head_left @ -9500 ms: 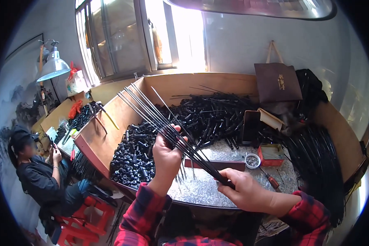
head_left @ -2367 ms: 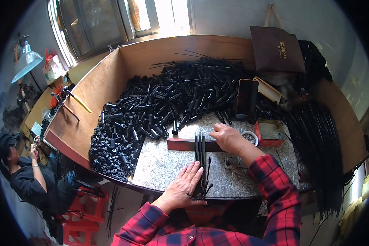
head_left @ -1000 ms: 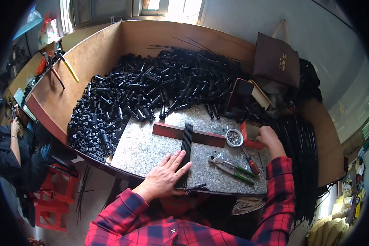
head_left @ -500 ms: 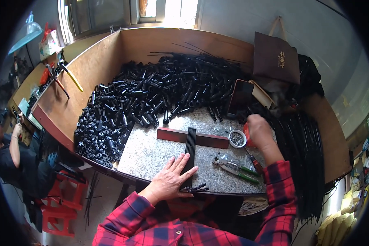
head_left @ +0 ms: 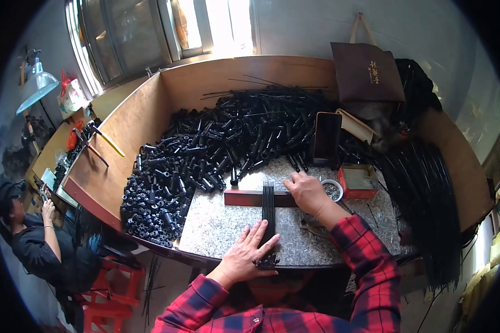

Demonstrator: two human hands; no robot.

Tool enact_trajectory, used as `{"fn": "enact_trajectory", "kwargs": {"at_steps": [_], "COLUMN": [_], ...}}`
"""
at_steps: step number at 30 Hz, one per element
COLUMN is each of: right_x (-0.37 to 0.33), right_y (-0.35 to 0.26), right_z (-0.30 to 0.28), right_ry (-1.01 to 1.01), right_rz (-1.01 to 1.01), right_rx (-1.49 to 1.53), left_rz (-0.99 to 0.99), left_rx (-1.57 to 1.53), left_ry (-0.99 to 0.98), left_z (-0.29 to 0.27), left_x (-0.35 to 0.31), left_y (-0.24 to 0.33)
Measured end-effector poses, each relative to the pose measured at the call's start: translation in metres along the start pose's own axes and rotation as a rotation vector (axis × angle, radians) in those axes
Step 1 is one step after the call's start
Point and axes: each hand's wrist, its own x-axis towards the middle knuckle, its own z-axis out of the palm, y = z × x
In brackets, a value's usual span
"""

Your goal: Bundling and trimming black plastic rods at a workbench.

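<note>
A row of thin black rods (head_left: 268, 208) lies side by side across a dark red bar (head_left: 243, 197) on the speckled stone slab (head_left: 205, 222). My left hand (head_left: 245, 251) rests flat over the near part of the rods, fingers stretched out. Small dark fittings show at their near ends by my thumb. With fingertips pinched together, my right hand (head_left: 310, 192) hovers by the bar's right end; whatever the pinch holds is too small to make out. Just beyond it stands a white cup (head_left: 332, 190) of small metal bits. Pliers (head_left: 315, 226) lie partly hidden under my right forearm.
A heap of black tubular parts (head_left: 222, 133) fills the back and left. At right are an open red box (head_left: 358, 181), a propped phone (head_left: 326, 137) and long black rods (head_left: 428, 200). Wooden walls (head_left: 116, 144) edge the bench. Another person (head_left: 36, 238) sits far left.
My right hand has moved left from the red box, uncovering it, to the bar's right end. My left hand stays on the rods. The whole view has shifted.
</note>
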Motion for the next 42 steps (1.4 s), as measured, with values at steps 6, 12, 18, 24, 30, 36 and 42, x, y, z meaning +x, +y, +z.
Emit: {"fn": "enact_trajectory", "kwargs": {"at_steps": [6,12,18,24,30,36,42], "right_x": [0.0004,0.0029,0.0039,0.0023,0.0042,0.0055,0.0048], "right_y": [-0.0005,-0.0022,-0.0033,-0.0017,-0.0047,-0.0044,-0.0028], "right_z": [-0.0006,0.0032,0.0006,0.0028,-0.0004,0.0005,-0.0001], "right_ry": [-0.019,-0.013,-0.013,-0.018,-0.019,-0.047,-0.044], "right_rz": [0.047,0.034,0.021,0.046,0.041,0.047,0.047], "right_rx": [-0.049,-0.015,-0.025,-0.043,-0.023,-0.006,0.023], "left_rz": [0.003,-0.002,0.002,-0.002,-0.001,-0.006,0.004], "left_rx": [-0.001,0.004,-0.002,0.008,0.013,0.002,0.0], "left_ry": [-0.004,-0.006,0.002,-0.006,-0.013,-0.017,-0.008], "left_z": [-0.0005,-0.0003,-0.0001,0.0,0.0,-0.0003,-0.0001], "left_x": [0.0,-0.0002,0.0001,-0.0006,-0.0006,-0.0007,-0.0008], "left_y": [-0.0007,-0.0005,-0.001,-0.0015,-0.001,-0.0012,-0.0017]}}
